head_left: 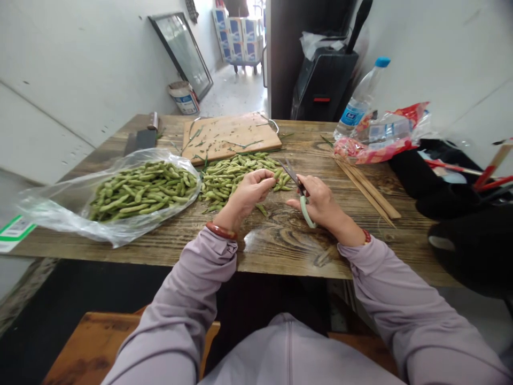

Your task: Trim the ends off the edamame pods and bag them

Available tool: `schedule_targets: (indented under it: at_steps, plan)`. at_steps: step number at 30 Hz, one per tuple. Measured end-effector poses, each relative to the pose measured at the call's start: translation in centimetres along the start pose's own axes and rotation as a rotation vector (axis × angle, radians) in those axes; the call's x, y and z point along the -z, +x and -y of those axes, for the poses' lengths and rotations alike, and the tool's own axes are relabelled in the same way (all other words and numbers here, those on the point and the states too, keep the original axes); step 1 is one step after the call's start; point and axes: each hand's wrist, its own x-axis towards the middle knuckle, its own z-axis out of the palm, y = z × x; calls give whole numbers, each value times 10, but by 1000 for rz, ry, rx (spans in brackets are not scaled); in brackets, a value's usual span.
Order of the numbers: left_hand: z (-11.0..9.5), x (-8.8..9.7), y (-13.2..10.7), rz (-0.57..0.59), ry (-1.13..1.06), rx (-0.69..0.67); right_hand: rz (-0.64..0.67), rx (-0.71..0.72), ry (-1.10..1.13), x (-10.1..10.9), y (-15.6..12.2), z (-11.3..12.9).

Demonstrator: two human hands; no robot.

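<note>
My left hand (252, 191) pinches a green edamame pod (277, 174) between thumb and fingertips. In my right hand (320, 202) is a pair of scissors (301, 191) with pale green handles, their dark blades parted and pointing up and left, close to the pod. Just beyond my left hand a loose heap of edamame pods (224, 176) is spread on the wooden table (280, 246). More pods (140, 190) fill an open clear plastic bag (72, 214) on the left.
Behind the heap lies a wooden cutting board (232, 136) with green scraps. Wooden chopsticks (366, 190), a red snack wrapper (372, 147) and a water bottle (356, 109) are to the right. A black bag (473, 246) sits at the right edge.
</note>
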Motion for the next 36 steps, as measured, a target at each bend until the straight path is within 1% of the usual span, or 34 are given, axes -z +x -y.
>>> schedule_targets:
  at_steps: [2,5,10,13,16,21,23,26,31,33,36]
  plan:
    - [-1,-3,-2,19,-33,0,1,24,15,0,0,0]
    - [-3,-7,-4,26,-20,-11,20,53,34,0,0,1]
    - [-6,-13,-8,34,48,-13,35,52,43,-1,-2,1]
    - [-7,-15,-10,51,79,-41,40,49,50,-1,-2,1]
    - [-7,-16,-10,43,103,-62,65,21,60,-1,-2,3]
    - [1,-12,-3,34,180,-197,106,44,57,1,-2,6]
    - [5,-11,0,44,210,-221,108,60,54,2,-2,7]
    - [6,-10,1,48,229,-203,122,58,44,2,-3,8]
    - [1,-12,-4,29,202,-173,149,30,19,4,-2,9]
    - [-2,-11,-5,40,151,-130,145,28,16,4,-2,8]
    - [-3,-8,-6,43,-24,-50,108,22,21,3,-1,6]
